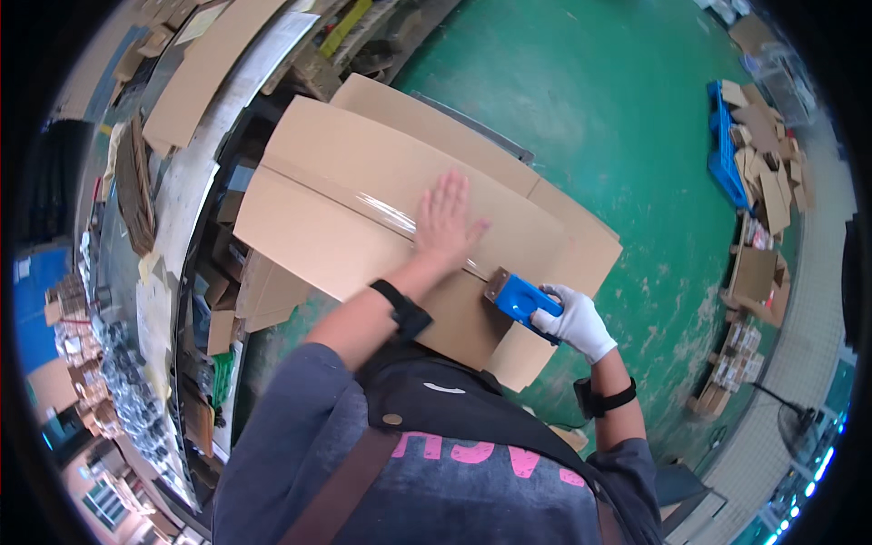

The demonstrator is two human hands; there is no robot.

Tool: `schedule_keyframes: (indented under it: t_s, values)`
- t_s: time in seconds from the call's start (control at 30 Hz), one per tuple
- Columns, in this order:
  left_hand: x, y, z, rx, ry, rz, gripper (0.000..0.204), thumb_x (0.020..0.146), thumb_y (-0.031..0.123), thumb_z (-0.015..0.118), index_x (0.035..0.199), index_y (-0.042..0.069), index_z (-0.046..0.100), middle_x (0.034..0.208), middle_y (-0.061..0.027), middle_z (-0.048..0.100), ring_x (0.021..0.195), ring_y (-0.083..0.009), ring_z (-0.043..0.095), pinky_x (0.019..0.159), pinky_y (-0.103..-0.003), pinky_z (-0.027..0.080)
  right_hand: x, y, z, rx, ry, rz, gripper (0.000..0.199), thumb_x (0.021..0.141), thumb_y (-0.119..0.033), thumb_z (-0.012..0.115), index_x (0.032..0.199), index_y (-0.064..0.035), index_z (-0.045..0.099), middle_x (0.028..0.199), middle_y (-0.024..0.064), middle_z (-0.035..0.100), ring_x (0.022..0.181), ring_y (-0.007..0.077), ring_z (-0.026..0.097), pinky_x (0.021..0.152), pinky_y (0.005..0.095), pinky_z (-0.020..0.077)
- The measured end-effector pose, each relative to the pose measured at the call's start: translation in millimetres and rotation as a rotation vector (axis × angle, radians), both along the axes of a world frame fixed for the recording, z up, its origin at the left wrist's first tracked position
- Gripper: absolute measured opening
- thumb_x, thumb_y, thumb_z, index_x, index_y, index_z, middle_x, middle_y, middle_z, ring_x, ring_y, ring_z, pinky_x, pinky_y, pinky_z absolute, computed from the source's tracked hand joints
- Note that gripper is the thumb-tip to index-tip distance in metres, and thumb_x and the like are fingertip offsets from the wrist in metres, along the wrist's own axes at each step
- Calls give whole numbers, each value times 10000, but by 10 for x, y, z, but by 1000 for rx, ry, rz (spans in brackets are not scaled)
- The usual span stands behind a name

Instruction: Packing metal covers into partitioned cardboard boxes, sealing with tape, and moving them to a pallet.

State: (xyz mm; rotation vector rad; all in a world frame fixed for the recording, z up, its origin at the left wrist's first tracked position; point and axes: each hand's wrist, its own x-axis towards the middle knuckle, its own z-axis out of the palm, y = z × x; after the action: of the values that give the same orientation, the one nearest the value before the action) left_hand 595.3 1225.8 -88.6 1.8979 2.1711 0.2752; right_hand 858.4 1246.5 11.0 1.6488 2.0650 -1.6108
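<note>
A large brown cardboard box [336,222] lies in front of me, its top flaps meeting along a middle seam. Shiny clear packing tape [386,211] runs along that seam. My left hand [445,225], bare, lies flat across the seam with its fingers stretched out. In a white glove, my right hand [579,325] grips a blue tape dispenser [525,304] at the near right part of the box. The dispenser's front end is at the seam, right of my left hand; whether it touches the cardboard I cannot tell.
A long workbench [204,150] with cardboard sheets runs along the left. Behind the box is another brown cardboard piece [409,113]. Across the green floor [581,118], a blue pallet [724,150] holds cardboard scraps at the right. A black fan [797,418] stands at the lower right.
</note>
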Motion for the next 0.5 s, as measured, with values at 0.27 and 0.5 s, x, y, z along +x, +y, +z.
schedule_keyframes:
  t_s: [0.27,0.5]
  values:
    - [126,17,-174,23,123,-22,752,927,557,416,1515,128,229,1592,-97,153,1469,-265,126,1176,-490,73,1164,3,86,-19,-94,-49,641,683,-359,714,1173,43,614,959,219,692,884,241,696,827,327,531]
    - [329,-36,-183,138,50,-1013,645,938,502,442,1473,157,342,1539,-101,302,1436,-237,242,1183,-458,133,893,-110,-369,131,-375,85,477,775,-399,630,1187,-160,639,953,175,694,823,346,678,744,423,545]
